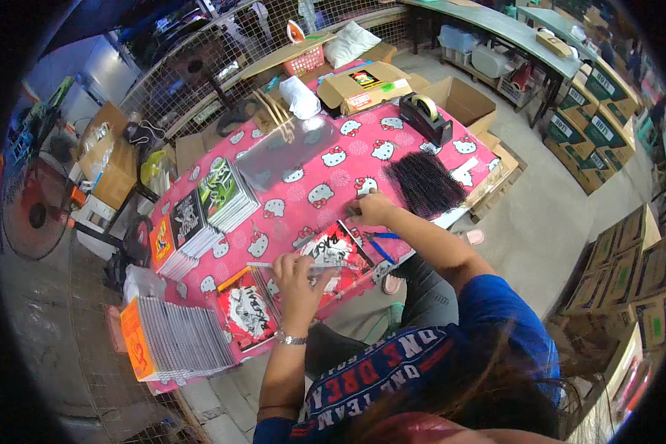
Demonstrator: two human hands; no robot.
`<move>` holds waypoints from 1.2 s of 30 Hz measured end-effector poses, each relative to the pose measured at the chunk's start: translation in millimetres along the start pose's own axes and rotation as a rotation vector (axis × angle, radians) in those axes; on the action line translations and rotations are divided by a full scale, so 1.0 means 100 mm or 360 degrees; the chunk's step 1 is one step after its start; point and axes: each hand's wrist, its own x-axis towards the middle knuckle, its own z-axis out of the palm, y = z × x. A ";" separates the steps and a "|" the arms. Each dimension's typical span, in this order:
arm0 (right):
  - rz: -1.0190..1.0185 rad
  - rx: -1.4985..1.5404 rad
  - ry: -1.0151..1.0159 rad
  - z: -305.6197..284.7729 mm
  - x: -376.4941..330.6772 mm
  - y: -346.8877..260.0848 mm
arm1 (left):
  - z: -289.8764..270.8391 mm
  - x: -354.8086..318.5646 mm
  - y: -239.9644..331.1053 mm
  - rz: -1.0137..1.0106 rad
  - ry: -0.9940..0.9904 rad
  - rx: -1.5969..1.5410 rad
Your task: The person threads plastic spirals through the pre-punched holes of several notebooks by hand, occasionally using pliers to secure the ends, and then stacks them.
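A red notebook with a black-and-white cover [357, 272] lies near the table's front edge. My left hand [296, 285] grips its left side, thumb and fingers bent over a clear plastic sheet or strip on the cover. My right hand [374, 209] is at the notebook's far corner with fingers bent together; what they hold, if anything, is too small to tell. Beside my left wrist lies a second red notebook [248, 312]. A blue-handled hand tool [381, 250] rests right of the first notebook. Farther right is a pile of black spiral coils [425, 183].
Left on the pink patterned cloth [274, 209] stand a grey-edged stack [185, 337] and stacked notebooks [226, 196]. Clear plastic sheets [288, 155], a tape dispenser [427, 118] and a cardboard box [366, 85] lie farther back. Cartons [592, 126] stand on the floor.
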 end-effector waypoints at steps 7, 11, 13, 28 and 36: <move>-0.0752 0.2066 -0.0416 -0.46 -0.69 -0.41 | 0.13 0.10 0.09 -0.0002 -0.0101 -0.0148; -0.0991 0.2411 -0.0442 -0.55 -0.67 -0.41 | 0.14 0.13 0.08 -0.0071 -0.0106 -0.0180; -0.0746 0.2010 -0.0686 -0.79 -0.70 -0.58 | 0.13 0.04 -0.01 -0.0061 -0.0071 -0.0155; -0.0923 0.2026 -0.0739 -0.61 -0.41 -0.50 | 0.16 0.14 0.03 0.0043 -0.0025 -0.0217; -0.0953 0.1991 -0.0761 -0.65 -0.38 -0.55 | 0.11 0.19 0.07 0.0063 0.0046 -0.0139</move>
